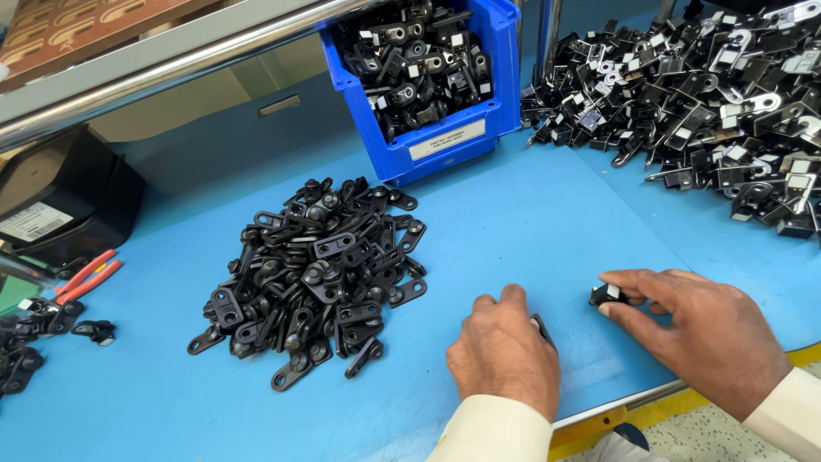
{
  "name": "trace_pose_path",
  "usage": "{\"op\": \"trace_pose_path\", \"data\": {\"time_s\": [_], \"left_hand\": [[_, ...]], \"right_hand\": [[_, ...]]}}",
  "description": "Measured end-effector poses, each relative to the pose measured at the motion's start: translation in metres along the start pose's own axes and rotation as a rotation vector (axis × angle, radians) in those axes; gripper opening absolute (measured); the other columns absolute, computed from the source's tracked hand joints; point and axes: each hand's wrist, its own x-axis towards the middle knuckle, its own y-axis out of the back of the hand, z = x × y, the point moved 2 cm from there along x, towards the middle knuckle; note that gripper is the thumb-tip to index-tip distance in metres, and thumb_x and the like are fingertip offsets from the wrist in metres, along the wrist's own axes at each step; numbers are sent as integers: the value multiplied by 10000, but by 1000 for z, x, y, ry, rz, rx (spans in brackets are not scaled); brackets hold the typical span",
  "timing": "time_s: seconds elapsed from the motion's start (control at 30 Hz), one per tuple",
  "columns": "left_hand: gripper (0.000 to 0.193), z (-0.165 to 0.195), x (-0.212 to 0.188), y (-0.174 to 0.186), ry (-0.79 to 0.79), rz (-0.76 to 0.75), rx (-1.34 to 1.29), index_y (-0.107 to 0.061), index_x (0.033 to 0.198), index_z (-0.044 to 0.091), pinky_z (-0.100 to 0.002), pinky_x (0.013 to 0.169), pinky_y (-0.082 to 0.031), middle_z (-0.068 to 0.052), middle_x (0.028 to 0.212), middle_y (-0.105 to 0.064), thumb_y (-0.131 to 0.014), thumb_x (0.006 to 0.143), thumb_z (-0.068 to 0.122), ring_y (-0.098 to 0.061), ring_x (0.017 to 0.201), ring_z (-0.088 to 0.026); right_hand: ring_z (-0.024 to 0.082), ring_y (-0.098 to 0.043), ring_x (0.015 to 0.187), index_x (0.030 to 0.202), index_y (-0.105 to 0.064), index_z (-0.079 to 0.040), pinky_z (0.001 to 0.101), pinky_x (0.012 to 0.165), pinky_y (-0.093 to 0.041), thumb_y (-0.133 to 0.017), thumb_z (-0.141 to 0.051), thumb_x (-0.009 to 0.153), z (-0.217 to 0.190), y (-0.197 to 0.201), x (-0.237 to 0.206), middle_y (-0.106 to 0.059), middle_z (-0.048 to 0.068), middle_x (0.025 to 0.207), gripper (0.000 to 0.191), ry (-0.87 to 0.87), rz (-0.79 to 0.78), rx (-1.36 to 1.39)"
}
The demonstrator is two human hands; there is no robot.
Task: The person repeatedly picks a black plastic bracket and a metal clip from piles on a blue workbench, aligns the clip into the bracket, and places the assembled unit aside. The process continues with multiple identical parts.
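My left hand [503,351] rests knuckles-up on the blue table [530,231], fingers curled around a thin black flat part [542,328] whose edge shows at its right side. My right hand [697,323] lies to the right of it, its thumb and fingers pinching a small black block-shaped part [607,295] with a white face. The two hands are a short gap apart. A heap of black flat metal links [321,274] lies on the table just left of my left hand.
A blue bin [436,141] of black and silver parts stands at the back centre. A large spread of similar assembled parts [710,103] fills the back right. Red-handled pliers [85,275] and a few loose parts [43,329] lie at the left, by a black box [64,205].
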Motion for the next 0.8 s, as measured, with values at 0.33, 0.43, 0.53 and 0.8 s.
{"op": "trace_pose_path", "data": {"time_s": [0.33,0.43,0.53,0.8], "left_hand": [[113,-10,1,4,178,13,-300,-735,787,78,-404,729,-603,-110,784,-759,-762,842,173,-753,763,-280],[92,-7,2,-1,141,65,-356,-737,779,67,-395,710,-608,-120,764,-755,-755,827,144,-758,737,-287],[105,-1,4,-7,99,111,-381,-732,771,51,-412,699,-606,-140,769,-740,-761,815,141,-746,733,-314],[131,13,8,-13,110,10,-342,-741,810,15,-426,704,-612,-204,795,-734,-693,869,122,-746,743,-345]], "right_hand": [[146,-764,783,1118,-799,-201,297,756,-626,-821,-356,828,-3,-4,7,-799,3,1034,329,181,48,45],[134,-747,795,1142,-791,-172,275,759,-625,-843,-297,826,-1,3,11,-826,10,982,343,58,-34,195],[149,-752,814,1179,-796,-109,285,750,-613,-840,-205,856,7,5,2,-804,72,949,340,-100,-63,500],[138,-781,832,1221,-788,-85,264,765,-624,-815,-141,828,3,-22,-15,-791,81,954,398,-185,-62,680]]}}
